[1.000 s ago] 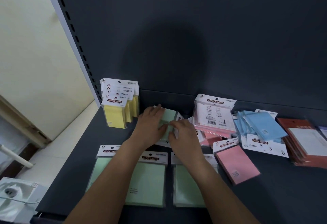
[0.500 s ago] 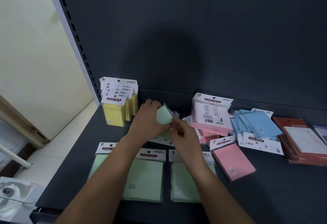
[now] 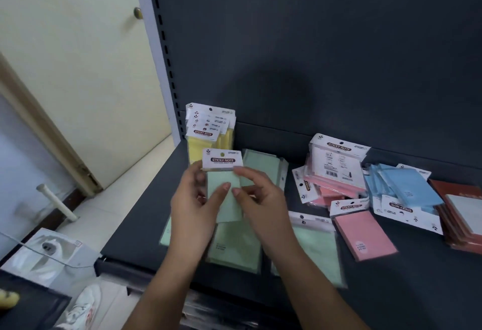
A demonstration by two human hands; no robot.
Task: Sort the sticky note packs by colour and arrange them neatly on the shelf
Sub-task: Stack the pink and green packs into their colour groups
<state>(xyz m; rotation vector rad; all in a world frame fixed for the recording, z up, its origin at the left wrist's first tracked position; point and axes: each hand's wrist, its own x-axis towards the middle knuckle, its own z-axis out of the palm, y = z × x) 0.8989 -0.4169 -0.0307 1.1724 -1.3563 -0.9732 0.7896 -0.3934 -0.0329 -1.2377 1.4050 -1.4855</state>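
A small green sticky note pack (image 3: 226, 199) with a white "STICKY NOTE" header is held upright above the dark shelf (image 3: 391, 290). My left hand (image 3: 194, 207) grips its left edge and my right hand (image 3: 263, 204) grips its right edge. Larger green packs (image 3: 320, 254) lie flat under my hands, and another green pack (image 3: 263, 168) lies behind. Yellow packs (image 3: 198, 147) stand in a row at the back left. Pink packs (image 3: 362, 235) lie to the right, then blue packs (image 3: 407, 186) and red-brown packs (image 3: 467, 217).
The shelf's dark back panel (image 3: 313, 56) rises behind the packs, with a slotted upright (image 3: 163, 42) at its left. A cream door (image 3: 78, 56) and pale floor lie to the left. A white box (image 3: 44, 256) and a white shoe (image 3: 80, 306) sit below.
Both hands have lifted the small green pack off the shelf and turned it upright, header on top. The camera has shifted, so the scene sits further right and lower in view.
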